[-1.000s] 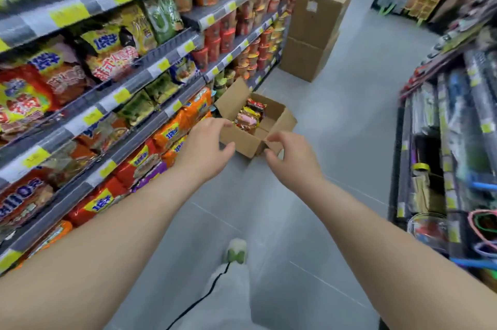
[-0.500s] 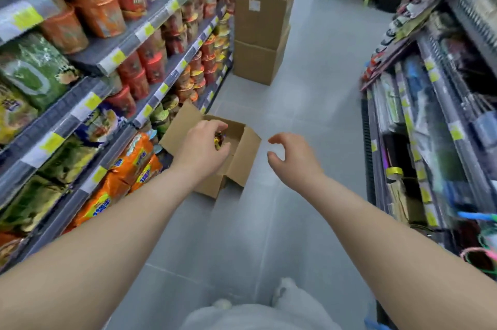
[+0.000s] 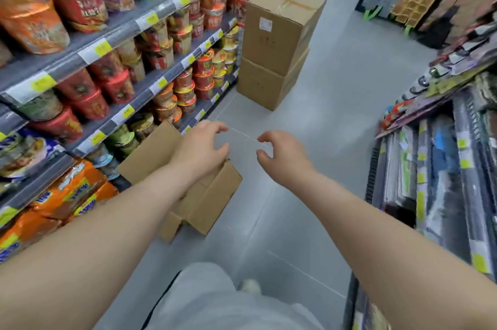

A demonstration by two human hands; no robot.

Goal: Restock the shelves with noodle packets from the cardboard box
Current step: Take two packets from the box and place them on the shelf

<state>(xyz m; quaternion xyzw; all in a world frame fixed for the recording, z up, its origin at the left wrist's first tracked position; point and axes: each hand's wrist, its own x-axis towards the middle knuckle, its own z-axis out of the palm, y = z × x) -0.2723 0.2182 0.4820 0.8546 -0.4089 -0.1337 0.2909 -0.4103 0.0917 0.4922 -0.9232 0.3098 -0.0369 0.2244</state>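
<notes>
The open cardboard box [image 3: 204, 195] sits on the grey floor [image 3: 309, 120] at the left of the aisle, close against the foot of the shelves [image 3: 129, 25]. It is plain brown, its flaps turned out, one broad flap leaning toward the shelving on the far left. From this angle its inside is hidden behind the left forearm, so no packets show within it. Orange noodle packets [image 3: 72, 192] lie on the lowest shelf at the near left, and rows of noodle cups [image 3: 185, 87] fill the shelves farther along.

The left hand [image 3: 201, 146] hovers over the far edge of the box, fingers curled and parted, holding nothing. The right hand [image 3: 282, 155] hangs over bare floor to the right of the box, thumb and fingers bent into a loose claw, also empty.

Half a second ago the left hand was dipped into the box opening; it now sits above and past the rim. The box appears nearer and lower in view, and the two stacked sealed boxes [image 3: 277, 42] in the far aisle loom larger
</notes>
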